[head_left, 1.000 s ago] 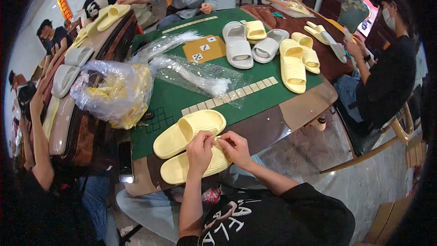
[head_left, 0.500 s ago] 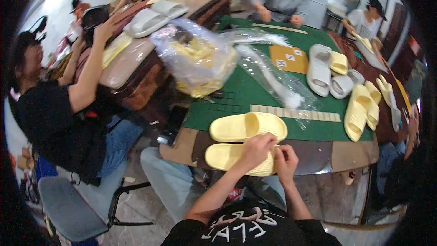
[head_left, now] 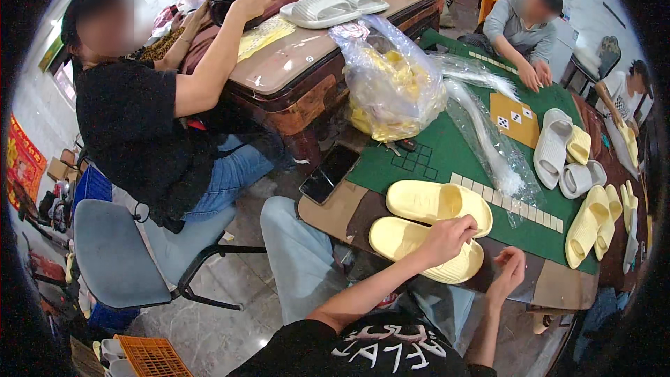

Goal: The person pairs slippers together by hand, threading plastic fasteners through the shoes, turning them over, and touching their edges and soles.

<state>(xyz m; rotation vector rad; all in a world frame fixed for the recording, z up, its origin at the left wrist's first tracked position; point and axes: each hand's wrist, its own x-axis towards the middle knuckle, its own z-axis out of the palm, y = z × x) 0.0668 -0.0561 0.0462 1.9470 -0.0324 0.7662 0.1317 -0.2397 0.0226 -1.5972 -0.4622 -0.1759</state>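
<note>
- Lower left: orange crate.
- Upper centre: translucent bag, yellow pieces inside.
- Right of centre: yellow slippers; left hand over them, fingertips together, grip unclear.
- Right: clear bag of white strands.
- Lower right: right hand, fingers bent, grip unclear.

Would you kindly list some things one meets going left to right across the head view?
Blue-grey smooth-surfaced chair → flat black rectangular smartphone → nearer pale-yellow ribbed slipper of the front pair → bare right hand → ribbed pale-yellow slippers at the table's right side.
</note>
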